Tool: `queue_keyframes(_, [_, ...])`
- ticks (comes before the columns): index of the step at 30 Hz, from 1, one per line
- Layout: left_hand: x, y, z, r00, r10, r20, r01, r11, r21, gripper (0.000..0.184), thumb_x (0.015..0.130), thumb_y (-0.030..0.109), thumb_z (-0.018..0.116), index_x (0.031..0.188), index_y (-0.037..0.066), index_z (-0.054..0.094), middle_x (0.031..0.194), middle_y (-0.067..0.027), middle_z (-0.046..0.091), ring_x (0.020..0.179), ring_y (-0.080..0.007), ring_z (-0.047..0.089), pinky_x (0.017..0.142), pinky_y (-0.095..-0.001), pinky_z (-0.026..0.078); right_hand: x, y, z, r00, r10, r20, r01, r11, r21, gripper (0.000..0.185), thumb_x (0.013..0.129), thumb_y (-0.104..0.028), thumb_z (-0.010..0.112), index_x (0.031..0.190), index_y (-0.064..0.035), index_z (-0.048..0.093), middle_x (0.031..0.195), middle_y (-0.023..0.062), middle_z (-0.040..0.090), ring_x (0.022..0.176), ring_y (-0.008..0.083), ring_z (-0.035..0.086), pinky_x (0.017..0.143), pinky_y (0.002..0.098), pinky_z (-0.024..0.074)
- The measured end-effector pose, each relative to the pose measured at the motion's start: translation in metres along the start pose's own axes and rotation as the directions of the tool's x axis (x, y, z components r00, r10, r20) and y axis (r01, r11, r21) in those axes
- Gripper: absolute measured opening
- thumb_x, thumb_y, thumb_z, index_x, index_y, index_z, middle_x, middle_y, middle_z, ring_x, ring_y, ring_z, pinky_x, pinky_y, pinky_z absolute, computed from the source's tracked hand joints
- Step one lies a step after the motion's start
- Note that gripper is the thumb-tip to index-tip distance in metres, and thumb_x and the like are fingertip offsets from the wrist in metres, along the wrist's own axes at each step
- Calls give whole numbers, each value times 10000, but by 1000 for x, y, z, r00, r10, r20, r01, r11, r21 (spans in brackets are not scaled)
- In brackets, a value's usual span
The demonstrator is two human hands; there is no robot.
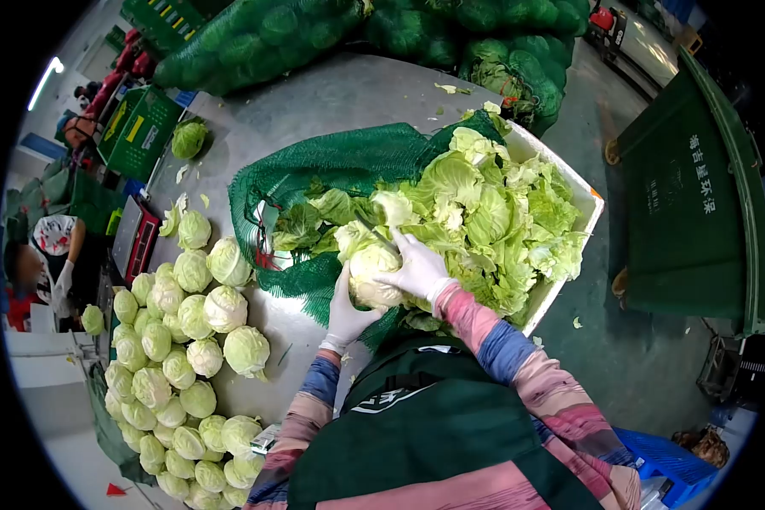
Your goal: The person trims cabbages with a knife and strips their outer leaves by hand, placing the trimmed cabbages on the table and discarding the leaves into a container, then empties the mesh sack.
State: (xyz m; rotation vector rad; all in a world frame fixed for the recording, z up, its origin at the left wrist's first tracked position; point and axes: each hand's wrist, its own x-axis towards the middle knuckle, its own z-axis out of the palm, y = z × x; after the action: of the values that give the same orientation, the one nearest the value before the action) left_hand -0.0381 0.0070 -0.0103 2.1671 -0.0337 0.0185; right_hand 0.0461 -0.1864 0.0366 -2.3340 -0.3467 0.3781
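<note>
A pale, trimmed cabbage head (374, 274) is between my gloved hands. My left hand (348, 313) cups its left and lower side, with the fingers curved round it. My right hand (418, 269) is at its right side, the thumb against the cabbage. From its fingers a thin, dark knife (376, 231) points up and to the left over loose outer leaves. Below and behind the cabbage lies an open green mesh bag (340, 157) with leafy cabbage (297, 228) in its mouth.
A white box (561, 157) heaped with loose leaves (493, 212) stands right. Many trimmed cabbages (178, 370) cover the left of the table. Full mesh bags (272, 38) line the back. A green bin (688, 204) stands right; another person (55, 246) is at far left.
</note>
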Motion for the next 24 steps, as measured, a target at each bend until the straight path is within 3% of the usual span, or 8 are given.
queue_keyframes(3, [4, -3, -9, 987, -122, 103, 144, 958, -247, 1083, 597, 173, 855, 1471, -14, 246, 1393, -192, 457, 1280, -257, 469, 1074, -341, 375, 16, 28, 8, 994, -109, 1, 103, 944, 314, 528, 718, -324, 788, 1123, -23, 635, 1126, 125, 602, 909, 243, 610, 842, 317, 495])
queue_keyframes(6, [9, -6, -17, 985, -80, 150, 116, 963, -244, 1079, 610, 144, 854, 1478, -16, 233, 1413, -177, 443, 1290, -246, 460, 1084, -342, 365, 41, 70, 28, 997, -76, 28, 46, 817, 575, 405, 706, -214, 746, 1073, -68, 659, 872, 96, 653, 782, 219, 613, 769, 300, 497])
queue_keyframes(7, [10, -10, -19, 986, -77, 147, 111, 964, -243, 1079, 610, 144, 854, 1478, -16, 233, 1413, -177, 443, 1290, -246, 460, 1084, -342, 365, 46, 86, 35, 997, -80, 24, 51, 817, 575, 405, 706, -214, 746, 1073, -68, 659, 872, 96, 653, 782, 219, 613, 769, 300, 497])
queue_keyframes(9, [14, -18, -21, 976, -102, 192, 179, 876, -447, 1070, 618, 91, 852, 1480, -18, 228, 1430, -153, 429, 1304, -240, 448, 1097, -349, 351, 50, 99, 38, 996, 49, -76, -32, 977, 211, 417, 681, -226, 741, 1063, -78, 661, 859, 125, 669, 792, 243, 643, 774, 318, 503])
queue_keyframes(13, [14, -25, -21, 973, -115, 198, 202, 839, -504, 1062, 626, 43, 844, 1483, -17, 220, 1440, -135, 417, 1320, -237, 430, 1112, -359, 334, 37, 73, 25, 978, 207, -34, -195, 957, 217, 503, 700, -317, 735, 1137, -88, 635, 1046, 188, 680, 973, 311, 661, 852, 372, 504])
queue_keyframes(17, [15, -35, -25, 968, -119, 221, 234, 748, -621, 1017, 648, -11, 812, 1480, -11, 227, 1439, -129, 415, 1326, -232, 420, 1115, -359, 337, 19, 53, 26, 992, 124, -23, -110, 940, 322, 702, 779, -439, 700, 1326, -48, 500, 1152, 175, 656, 1065, 317, 628, 942, 360, 475])
queue_keyframes(22, [18, -42, -28, 936, -205, 287, 351, 622, -700, 917, 699, -60, 738, 1473, 12, 252, 1437, -110, 418, 1313, -238, 436, 1100, -372, 366, 22, 38, 41, 952, 278, 125, -284, 661, 694, 511, 769, -249, 711, 1193, 6, 587, 1090, 218, 657, 1015, 327, 634, 890, 341, 489])
queue_keyframes(24, [19, -30, -33, 891, -267, 368, 455, 491, -743, 768, 788, 71, 655, 1465, 61, 294, 1416, -93, 448, 1276, -243, 476, 1035, -405, 436, 34, 46, 47, 979, 151, -134, -93, 926, 367, 461, 752, -176, 702, 1171, -20, 586, 949, 176, 681, 859, 296, 660, 775, 344, 510])
